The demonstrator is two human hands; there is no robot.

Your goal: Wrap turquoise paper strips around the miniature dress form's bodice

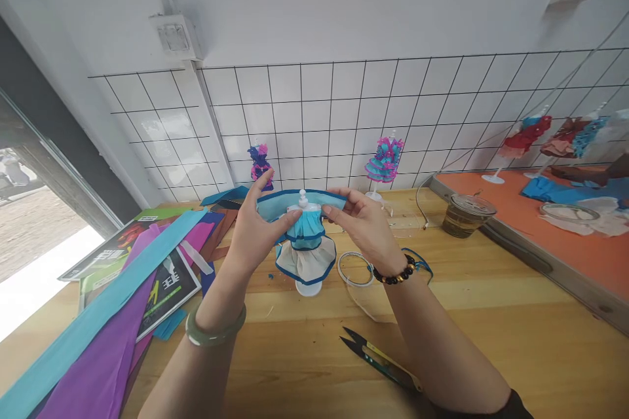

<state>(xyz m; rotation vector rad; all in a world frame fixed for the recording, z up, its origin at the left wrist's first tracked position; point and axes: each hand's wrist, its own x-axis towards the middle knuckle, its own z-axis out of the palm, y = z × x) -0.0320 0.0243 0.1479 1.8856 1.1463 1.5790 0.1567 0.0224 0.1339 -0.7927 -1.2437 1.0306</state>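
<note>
A small dress form [303,198] with a white knob top and a round white base stands upright on the table. It wears a light blue and off-white ruffled dress [307,255] with dark blue edging. Behind the knob curves a light blue strip [278,204] with dark blue borders. My left hand [258,229] holds the strip's left part, its thumb reaching to the dress's top and the index finger raised. On the other side, my right hand [362,217] pinches the strip's right end between thumb and fingers. The fingers behind the strip are partly hidden.
Thread snips [381,360] lie near my right forearm, beside a roll of tape [356,269]. Blue and purple strips [105,311] cover magazines [170,294] at left. Two dressed forms stand at the wall. A tub [466,213] sits right, by an orange table [555,229] with another person's arm.
</note>
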